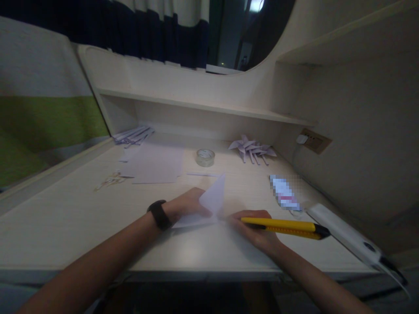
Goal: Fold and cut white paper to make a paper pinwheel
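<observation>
Near the front of the desk, my left hand (pixel 190 204), with a dark band on its wrist, grips a creased sheet of white paper (pixel 214 196). One part of the sheet stands up in a point, while another spreads low beside my fingers. My right hand (pixel 257 233) is closed around a yellow utility knife (pixel 288 225), whose body juts out to the right. Its front end, close to the paper's right side, is blurred, so I cannot tell whether it touches. Just behind the paper lies a thin white paper stick (pixel 201 174).
Behind my hands are a tape roll (pixel 205 159) and several paper pinwheels (pixel 252 150). To the left lie a paper stack (pixel 157 163), rolled paper sticks (pixel 134 136) and small thin sticks (pixel 111 179). A phone (pixel 284 192) and white power strip (pixel 347 235) line the right side.
</observation>
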Demonstrator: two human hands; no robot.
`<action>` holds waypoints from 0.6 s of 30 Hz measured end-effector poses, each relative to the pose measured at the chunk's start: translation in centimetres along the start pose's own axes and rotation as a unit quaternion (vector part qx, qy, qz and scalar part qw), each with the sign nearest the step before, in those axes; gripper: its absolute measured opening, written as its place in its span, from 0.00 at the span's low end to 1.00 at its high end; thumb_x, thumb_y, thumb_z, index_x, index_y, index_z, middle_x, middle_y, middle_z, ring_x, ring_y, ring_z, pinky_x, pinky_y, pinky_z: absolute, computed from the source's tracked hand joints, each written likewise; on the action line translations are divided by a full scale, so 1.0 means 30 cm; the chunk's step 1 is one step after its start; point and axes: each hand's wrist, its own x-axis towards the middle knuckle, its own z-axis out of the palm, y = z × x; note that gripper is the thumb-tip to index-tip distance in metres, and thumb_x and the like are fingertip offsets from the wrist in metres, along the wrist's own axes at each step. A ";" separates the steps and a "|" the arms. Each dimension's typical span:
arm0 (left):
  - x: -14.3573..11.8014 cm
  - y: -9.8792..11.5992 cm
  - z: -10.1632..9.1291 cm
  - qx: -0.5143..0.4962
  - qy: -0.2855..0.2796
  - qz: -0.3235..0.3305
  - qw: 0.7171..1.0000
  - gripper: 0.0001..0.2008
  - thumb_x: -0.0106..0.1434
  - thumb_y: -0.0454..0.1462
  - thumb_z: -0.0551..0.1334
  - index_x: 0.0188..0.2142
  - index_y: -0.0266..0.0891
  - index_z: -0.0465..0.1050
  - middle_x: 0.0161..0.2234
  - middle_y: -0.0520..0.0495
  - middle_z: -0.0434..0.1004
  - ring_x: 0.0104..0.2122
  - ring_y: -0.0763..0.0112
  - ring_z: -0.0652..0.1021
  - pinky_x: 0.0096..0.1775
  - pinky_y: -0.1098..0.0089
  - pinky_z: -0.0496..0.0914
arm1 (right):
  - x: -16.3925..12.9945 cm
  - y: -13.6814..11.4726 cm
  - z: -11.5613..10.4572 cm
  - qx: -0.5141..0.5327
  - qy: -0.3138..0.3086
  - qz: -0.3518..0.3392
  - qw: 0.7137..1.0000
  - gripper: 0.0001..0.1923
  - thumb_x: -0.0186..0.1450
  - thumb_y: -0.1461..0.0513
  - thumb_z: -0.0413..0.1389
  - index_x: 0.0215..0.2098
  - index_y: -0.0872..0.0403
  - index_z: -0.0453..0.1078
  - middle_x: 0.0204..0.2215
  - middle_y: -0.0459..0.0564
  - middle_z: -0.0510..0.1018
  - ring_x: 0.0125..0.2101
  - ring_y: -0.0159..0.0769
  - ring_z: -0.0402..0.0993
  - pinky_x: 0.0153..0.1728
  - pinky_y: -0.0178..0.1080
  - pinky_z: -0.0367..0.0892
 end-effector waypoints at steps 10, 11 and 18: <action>-0.010 0.000 0.000 -0.029 -0.001 -0.029 0.999 0.13 0.45 0.37 0.67 0.31 0.31 0.76 0.29 0.46 0.77 0.27 0.68 0.72 0.30 0.70 0.64 | -0.001 0.008 0.002 0.010 0.010 -0.018 1.000 0.07 0.60 0.58 0.57 0.30 0.51 0.77 0.27 0.48 0.81 0.27 0.36 0.77 0.30 0.38 0.75; -0.009 -0.004 0.000 -0.034 0.003 -0.028 0.999 0.13 0.45 0.37 0.67 0.31 0.31 0.76 0.28 0.46 0.76 0.27 0.68 0.72 0.30 0.70 0.64 | 0.000 0.006 0.002 0.010 0.018 -0.016 1.000 0.07 0.60 0.58 0.57 0.30 0.51 0.77 0.27 0.49 0.81 0.27 0.36 0.78 0.30 0.38 0.75; -0.012 -0.013 0.000 -0.049 0.010 -0.041 0.998 0.14 0.45 0.37 0.68 0.33 0.31 0.76 0.30 0.45 0.76 0.28 0.68 0.72 0.29 0.70 0.63 | 0.000 0.021 0.007 0.003 0.044 0.024 0.999 0.08 0.59 0.57 0.57 0.27 0.51 0.76 0.26 0.48 0.81 0.27 0.37 0.77 0.32 0.40 0.76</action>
